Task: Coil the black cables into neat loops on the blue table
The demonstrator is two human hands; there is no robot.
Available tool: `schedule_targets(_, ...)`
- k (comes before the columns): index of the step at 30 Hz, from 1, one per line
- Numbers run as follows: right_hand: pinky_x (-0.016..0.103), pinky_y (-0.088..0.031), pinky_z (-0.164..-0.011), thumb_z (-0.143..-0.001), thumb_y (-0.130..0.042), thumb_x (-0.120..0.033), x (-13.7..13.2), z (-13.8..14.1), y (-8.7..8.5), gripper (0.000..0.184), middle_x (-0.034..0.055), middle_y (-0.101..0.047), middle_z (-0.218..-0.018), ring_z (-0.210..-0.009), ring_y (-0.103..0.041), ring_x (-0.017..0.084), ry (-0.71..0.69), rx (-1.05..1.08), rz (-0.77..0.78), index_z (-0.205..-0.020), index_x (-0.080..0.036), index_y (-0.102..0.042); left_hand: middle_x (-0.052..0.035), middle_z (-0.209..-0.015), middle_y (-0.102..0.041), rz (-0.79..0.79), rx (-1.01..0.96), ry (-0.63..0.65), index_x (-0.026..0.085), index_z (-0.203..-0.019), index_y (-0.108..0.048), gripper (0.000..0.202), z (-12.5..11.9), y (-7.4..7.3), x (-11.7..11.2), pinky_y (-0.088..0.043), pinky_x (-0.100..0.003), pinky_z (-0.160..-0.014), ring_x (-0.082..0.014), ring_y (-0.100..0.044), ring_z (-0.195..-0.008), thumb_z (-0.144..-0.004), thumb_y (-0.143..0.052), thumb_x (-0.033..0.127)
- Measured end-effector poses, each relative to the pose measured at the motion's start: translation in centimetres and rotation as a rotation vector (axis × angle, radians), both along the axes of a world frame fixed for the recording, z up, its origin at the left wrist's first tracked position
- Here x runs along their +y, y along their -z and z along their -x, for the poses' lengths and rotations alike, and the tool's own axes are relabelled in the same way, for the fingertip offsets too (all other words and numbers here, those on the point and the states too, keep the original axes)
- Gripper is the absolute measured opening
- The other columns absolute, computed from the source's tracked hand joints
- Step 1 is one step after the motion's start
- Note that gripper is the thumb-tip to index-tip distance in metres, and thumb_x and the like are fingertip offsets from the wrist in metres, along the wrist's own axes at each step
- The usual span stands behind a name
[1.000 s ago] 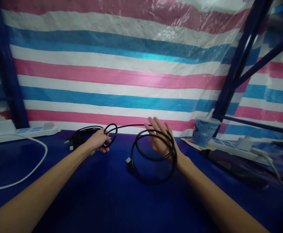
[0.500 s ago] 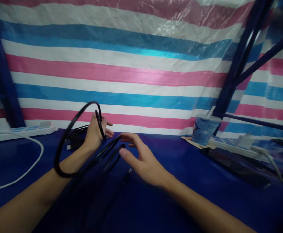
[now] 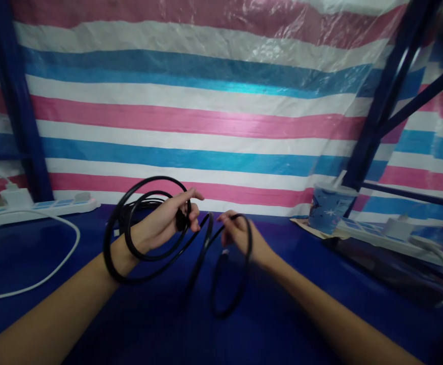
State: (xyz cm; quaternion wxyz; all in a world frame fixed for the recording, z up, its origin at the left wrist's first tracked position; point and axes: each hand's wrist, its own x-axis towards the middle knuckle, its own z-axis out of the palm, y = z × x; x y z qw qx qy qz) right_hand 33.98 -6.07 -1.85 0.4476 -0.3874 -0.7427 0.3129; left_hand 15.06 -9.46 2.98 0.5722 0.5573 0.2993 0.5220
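Loops of a black cable (image 3: 109, 253) hang around my left hand (image 3: 170, 218) and wrist. The fingers of that hand curl over the cable and a dark part of it in the palm. To the right, my right hand (image 3: 242, 235) pinches another stretch of the same cable between thumb and fingers. From there a smaller loop hangs below the hand, with a connector end (image 3: 224, 253) showing inside it, blurred. Behind my left wrist, a second coiled black cable (image 3: 124, 215) with a pale plug end lies on the blue table (image 3: 160, 324).
White power strips (image 3: 69, 207) lie at the back left and right, a white cord (image 3: 77, 235) curving from the left one. A blue patterned cup (image 3: 330, 208) with a straw stands on brown paper. A dark flat object (image 3: 381, 268) lies in front. Striped sheeting (image 3: 206, 121) hangs behind.
My left hand has moved right and turned, with more cable looped around it. My right hand has moved right and closed from an open pose onto the cable.
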Motion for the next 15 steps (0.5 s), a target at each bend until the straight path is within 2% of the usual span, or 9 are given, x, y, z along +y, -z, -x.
schedule_targets(3,0.026,-0.044,-0.052,-0.088,-0.042,-0.05,2.3,-3.2,-1.4,0.036,0.0007,-0.058,-0.063,-0.052,-0.057,0.013,0.15,0.088,-0.069,-0.094,-0.016,-0.051,-0.0012,-0.063,-0.062,-0.03,0.211,-0.026,0.016,-0.085,-0.057,0.033,0.5,0.9,0.6,-0.046,-0.024,-0.061,-0.0122,-0.06,-0.058,-0.09,-0.046,0.046)
schedule_targets(5,0.026,-0.044,-0.05,-0.086,-0.041,-0.054,3.2,-5.2,-2.1,0.041,0.0045,-0.061,-0.075,-0.056,-0.06,0.014,0.251,0.154,-0.119,-0.097,-0.016,-0.051,-0.0001,-0.058,-0.06,-0.028,0.374,-0.075,0.015,-0.088,-0.058,0.035,0.9,1.8,1.3,-0.042,-0.024,-0.055,-0.0115,-0.056,-0.05,-0.087,-0.049,0.049)
schedule_targets(7,0.028,-0.047,-0.052,-0.085,-0.042,-0.055,3.8,-6.7,-2.6,0.043,0.011,-0.064,-0.095,-0.066,-0.064,0.017,0.307,0.199,-0.178,-0.102,-0.016,-0.05,0.0035,-0.05,-0.053,0.014,0.45,-0.134,0.015,-0.094,-0.057,0.037,1.2,2.6,1.9,-0.037,-0.022,-0.049,-0.0107,-0.052,-0.043,-0.086,-0.05,0.05)
schedule_targets(10,0.037,-0.052,-0.068,-0.085,-0.048,-0.049,4.2,-8.0,-2.7,0.04,0.0163,-0.056,-0.123,-0.091,-0.065,0.023,0.287,0.157,-0.275,-0.114,-0.021,-0.045,0.004,-0.048,-0.051,0.145,0.45,-0.217,0.013,-0.103,-0.055,0.041,1.3,3.5,2.2,-0.037,-0.022,-0.047,-0.0114,-0.052,-0.043,-0.088,-0.044,0.05)
schedule_targets(12,0.043,-0.05,-0.083,-0.087,-0.048,-0.044,4.1,-8.0,-2.8,0.036,0.0143,-0.056,-0.125,-0.106,-0.06,0.024,0.241,0.068,-0.321,-0.116,-0.023,-0.046,0.0015,-0.052,-0.056,0.225,0.447,-0.225,0.012,-0.111,-0.051,0.043,1.0,3.8,2.1,-0.038,-0.022,-0.046,-0.0121,-0.053,-0.043,-0.09,-0.04,0.049)
schedule_targets(15,0.044,-0.044,-0.096,-0.091,-0.045,-0.042,2.9,-6.7,-3.0,0.03,0.0102,-0.06,-0.119,-0.116,-0.055,0.022,0.14,-0.083,-0.336,-0.113,-0.022,-0.051,-0.0036,-0.063,-0.065,0.271,0.439,-0.177,0.013,-0.129,-0.04,0.053,0.5,4.2,1.9,-0.039,-0.023,-0.044,-0.0124,-0.053,-0.041,-0.091,-0.038,0.05)
